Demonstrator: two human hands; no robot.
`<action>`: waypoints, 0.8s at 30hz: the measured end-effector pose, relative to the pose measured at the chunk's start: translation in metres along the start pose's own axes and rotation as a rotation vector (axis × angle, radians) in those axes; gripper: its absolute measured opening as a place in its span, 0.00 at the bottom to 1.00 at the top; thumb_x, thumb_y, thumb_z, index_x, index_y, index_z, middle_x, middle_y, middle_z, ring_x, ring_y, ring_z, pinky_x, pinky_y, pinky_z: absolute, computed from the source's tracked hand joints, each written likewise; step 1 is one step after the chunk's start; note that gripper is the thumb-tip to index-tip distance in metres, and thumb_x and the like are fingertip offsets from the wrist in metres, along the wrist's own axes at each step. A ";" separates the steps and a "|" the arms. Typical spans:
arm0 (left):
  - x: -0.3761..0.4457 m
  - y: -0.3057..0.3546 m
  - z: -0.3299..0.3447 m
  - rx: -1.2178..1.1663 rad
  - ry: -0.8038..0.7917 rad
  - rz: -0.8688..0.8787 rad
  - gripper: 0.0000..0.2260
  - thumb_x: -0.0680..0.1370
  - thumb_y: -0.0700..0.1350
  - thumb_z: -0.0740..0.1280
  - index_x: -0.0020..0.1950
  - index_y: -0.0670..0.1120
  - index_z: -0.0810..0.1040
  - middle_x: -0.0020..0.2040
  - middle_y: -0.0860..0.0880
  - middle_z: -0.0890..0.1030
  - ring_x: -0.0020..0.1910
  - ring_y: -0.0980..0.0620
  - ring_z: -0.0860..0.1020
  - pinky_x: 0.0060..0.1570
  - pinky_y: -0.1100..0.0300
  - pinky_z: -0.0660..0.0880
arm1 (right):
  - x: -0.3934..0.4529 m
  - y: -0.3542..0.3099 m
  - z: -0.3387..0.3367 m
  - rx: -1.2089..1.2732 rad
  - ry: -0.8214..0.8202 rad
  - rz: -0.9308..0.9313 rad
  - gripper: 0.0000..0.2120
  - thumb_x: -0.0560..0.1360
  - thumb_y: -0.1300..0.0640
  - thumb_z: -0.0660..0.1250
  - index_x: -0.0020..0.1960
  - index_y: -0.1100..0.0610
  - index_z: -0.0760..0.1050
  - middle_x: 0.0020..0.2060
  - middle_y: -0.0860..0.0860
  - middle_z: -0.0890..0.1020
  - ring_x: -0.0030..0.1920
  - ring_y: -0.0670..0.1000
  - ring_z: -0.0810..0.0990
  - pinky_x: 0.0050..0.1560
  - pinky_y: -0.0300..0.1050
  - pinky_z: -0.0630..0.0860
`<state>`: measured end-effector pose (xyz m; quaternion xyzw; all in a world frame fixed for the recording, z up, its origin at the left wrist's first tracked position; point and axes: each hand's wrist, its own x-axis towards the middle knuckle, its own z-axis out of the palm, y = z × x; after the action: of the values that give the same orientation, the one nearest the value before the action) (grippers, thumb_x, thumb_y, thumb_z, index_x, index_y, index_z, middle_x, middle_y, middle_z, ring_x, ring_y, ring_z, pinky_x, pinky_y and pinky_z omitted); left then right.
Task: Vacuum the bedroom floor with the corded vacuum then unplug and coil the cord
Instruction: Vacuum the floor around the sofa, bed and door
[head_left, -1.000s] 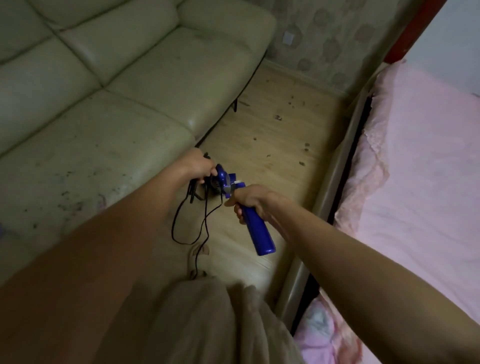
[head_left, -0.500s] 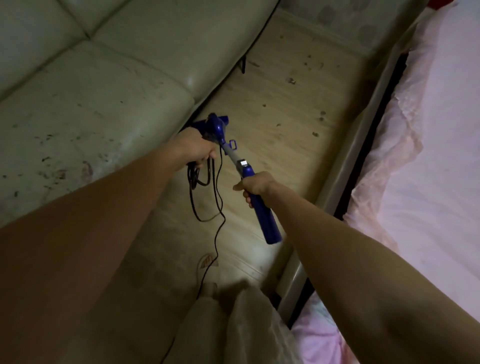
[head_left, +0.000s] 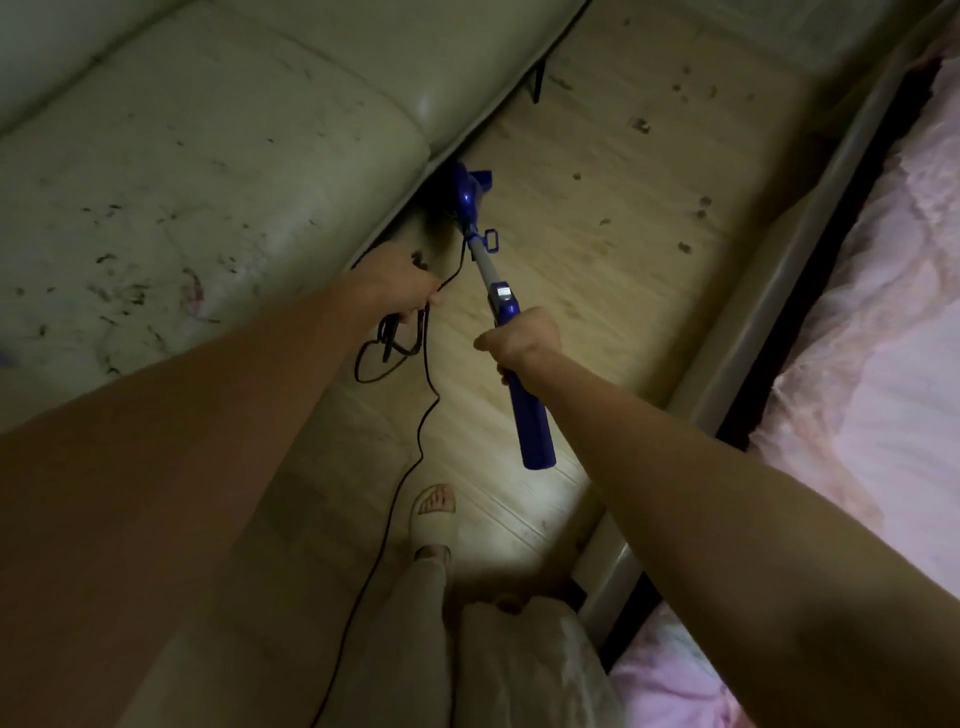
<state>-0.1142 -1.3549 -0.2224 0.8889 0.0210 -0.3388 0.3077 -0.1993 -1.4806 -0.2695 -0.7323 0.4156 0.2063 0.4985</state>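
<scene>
The blue stick vacuum (head_left: 498, 306) stood on the wooden floor (head_left: 597, 249) in the narrow strip between the pale leather sofa (head_left: 208, 171) and the bed, and its head (head_left: 470, 189) lay right against the sofa's front edge, partly under the cushion overhang. The right hand (head_left: 522, 340) was curled tight round the vacuum's blue handle, just below the grey switch block, with the rest of the handle sticking out behind the wrist toward the person. The left hand (head_left: 402, 283), just beside the sofa's edge, gripped a bunch of looped black cord (head_left: 421, 384); several loops hung under the fist, and one strand ran from there down across the floor, past a foot in a pale sandal (head_left: 434, 517) that stood further from the sofa head-end, near the person's light trousers (head_left: 498, 660). Dark crumbs and specks (head_left: 691, 228) dotted the floor away from the sofa, toward the bed frame (head_left: 737, 332), which closed off that side. A pink bedspread (head_left: 872, 364) covered the bed beyond the frame. Dark marks also speckled the sofa's near cushion.
</scene>
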 end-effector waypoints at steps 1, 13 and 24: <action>-0.006 -0.006 -0.002 0.000 0.012 -0.015 0.08 0.76 0.41 0.67 0.50 0.37 0.80 0.37 0.44 0.76 0.35 0.51 0.73 0.48 0.53 0.76 | -0.005 -0.007 0.000 -0.014 -0.017 -0.003 0.14 0.74 0.59 0.71 0.52 0.60 0.68 0.39 0.55 0.79 0.33 0.51 0.78 0.33 0.43 0.78; -0.156 0.037 -0.037 -0.001 0.043 0.081 0.09 0.78 0.40 0.63 0.40 0.41 0.80 0.29 0.47 0.73 0.29 0.50 0.71 0.41 0.56 0.75 | -0.168 -0.024 -0.072 -0.267 -0.227 0.053 0.04 0.75 0.64 0.69 0.45 0.63 0.74 0.30 0.55 0.76 0.27 0.49 0.73 0.29 0.42 0.74; -0.212 0.043 -0.028 -0.085 0.066 0.069 0.13 0.79 0.39 0.61 0.38 0.41 0.79 0.27 0.47 0.73 0.26 0.50 0.70 0.30 0.61 0.71 | -0.216 -0.008 -0.082 -0.333 -0.246 -0.032 0.08 0.74 0.65 0.69 0.38 0.63 0.73 0.26 0.56 0.74 0.21 0.50 0.71 0.22 0.38 0.70</action>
<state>-0.2501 -1.3376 -0.0526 0.8858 0.0148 -0.2972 0.3561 -0.3248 -1.4659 -0.0758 -0.7804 0.3003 0.3519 0.4208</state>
